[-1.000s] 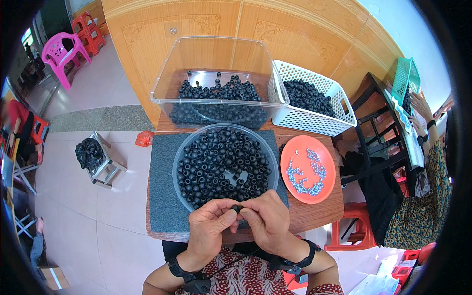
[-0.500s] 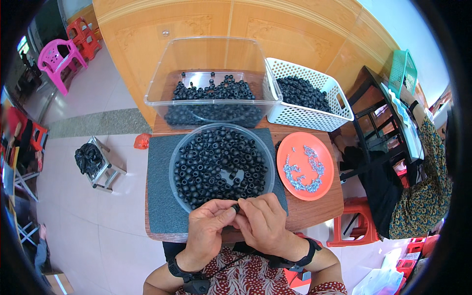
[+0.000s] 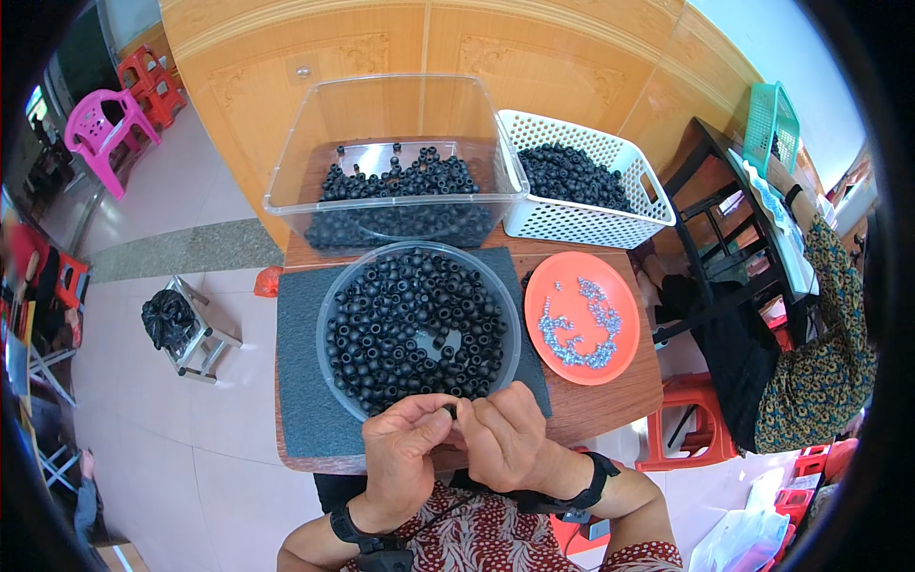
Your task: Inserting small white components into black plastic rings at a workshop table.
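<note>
Pinching black bead (image 3: 449,410) in left hand (image 3: 404,456), right hand (image 3: 502,440) curled against it, grip unclear; bowl (image 3: 514,334), plate (image 3: 580,307) close by on counter (image 3: 610,408), likely for short reach.

I can read no text, label, brand, number or sign on anything around me. Any print on the pale plastic (image 3: 729,548) at the near right is too small and blurred for me to make out.
</note>
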`<action>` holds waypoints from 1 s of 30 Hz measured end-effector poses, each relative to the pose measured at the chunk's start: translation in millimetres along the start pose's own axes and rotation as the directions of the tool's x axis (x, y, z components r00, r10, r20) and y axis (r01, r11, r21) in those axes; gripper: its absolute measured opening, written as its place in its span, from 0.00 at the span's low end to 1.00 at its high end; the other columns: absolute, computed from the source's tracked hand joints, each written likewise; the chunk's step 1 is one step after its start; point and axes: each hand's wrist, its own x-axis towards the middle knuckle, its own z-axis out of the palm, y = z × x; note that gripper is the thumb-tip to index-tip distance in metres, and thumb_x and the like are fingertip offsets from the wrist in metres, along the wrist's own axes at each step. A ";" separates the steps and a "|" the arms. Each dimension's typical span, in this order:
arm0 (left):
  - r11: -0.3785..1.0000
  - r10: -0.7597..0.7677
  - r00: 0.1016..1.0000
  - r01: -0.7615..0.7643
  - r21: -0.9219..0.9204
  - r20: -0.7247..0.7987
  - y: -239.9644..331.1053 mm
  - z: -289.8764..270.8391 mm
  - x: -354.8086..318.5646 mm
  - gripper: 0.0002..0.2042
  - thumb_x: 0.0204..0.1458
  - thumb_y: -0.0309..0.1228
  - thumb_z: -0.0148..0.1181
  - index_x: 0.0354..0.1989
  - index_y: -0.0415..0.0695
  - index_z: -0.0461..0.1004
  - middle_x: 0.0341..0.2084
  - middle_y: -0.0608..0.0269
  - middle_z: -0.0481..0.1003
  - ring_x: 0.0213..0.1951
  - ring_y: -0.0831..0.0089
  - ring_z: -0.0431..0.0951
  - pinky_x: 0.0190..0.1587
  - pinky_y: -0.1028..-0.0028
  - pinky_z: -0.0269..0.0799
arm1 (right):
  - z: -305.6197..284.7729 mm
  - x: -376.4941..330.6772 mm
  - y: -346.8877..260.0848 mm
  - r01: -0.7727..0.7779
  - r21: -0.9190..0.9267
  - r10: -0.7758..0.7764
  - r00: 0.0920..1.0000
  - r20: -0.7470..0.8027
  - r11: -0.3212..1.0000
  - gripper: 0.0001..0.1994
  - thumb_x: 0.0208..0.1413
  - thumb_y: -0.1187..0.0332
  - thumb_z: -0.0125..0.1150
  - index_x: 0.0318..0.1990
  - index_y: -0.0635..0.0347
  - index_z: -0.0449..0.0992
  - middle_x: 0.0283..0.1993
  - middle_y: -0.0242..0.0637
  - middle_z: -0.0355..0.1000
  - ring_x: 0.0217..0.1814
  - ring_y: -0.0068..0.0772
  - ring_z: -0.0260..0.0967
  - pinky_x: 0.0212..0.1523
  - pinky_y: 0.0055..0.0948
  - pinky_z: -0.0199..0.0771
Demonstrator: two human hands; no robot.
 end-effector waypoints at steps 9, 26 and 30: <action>1.000 -0.017 1.000 0.017 0.004 0.025 -3.8 -5.3 4.5 0.07 0.54 0.22 0.58 0.39 0.32 0.74 0.33 0.56 0.78 0.34 0.74 0.78 0.39 0.76 0.74 | -3.8 4.0 4.5 -0.117 0.076 0.110 0.990 0.087 0.990 0.20 0.32 0.76 0.67 0.38 0.73 0.72 0.30 0.43 0.70 0.26 0.39 0.65 0.24 0.33 0.65; 0.980 -0.168 0.983 0.157 0.124 0.080 6.6 -4.1 2.6 0.11 0.55 0.24 0.56 0.43 0.28 0.73 0.33 0.55 0.77 0.34 0.73 0.77 0.41 0.75 0.74 | -5.7 0.3 21.6 -0.123 0.272 0.100 0.990 0.097 0.955 0.18 0.24 0.73 0.68 0.28 0.65 0.70 0.22 0.36 0.62 0.23 0.38 0.58 0.22 0.34 0.56; 0.964 -0.226 0.970 0.209 0.167 0.088 12.6 -0.8 1.2 0.11 0.54 0.24 0.58 0.42 0.28 0.74 0.33 0.56 0.77 0.34 0.74 0.77 0.41 0.76 0.73 | -4.8 -0.2 20.7 0.037 0.239 -0.057 0.995 0.078 0.970 0.13 0.20 0.74 0.53 0.18 0.57 0.55 0.18 0.33 0.49 0.21 0.32 0.49 0.22 0.33 0.48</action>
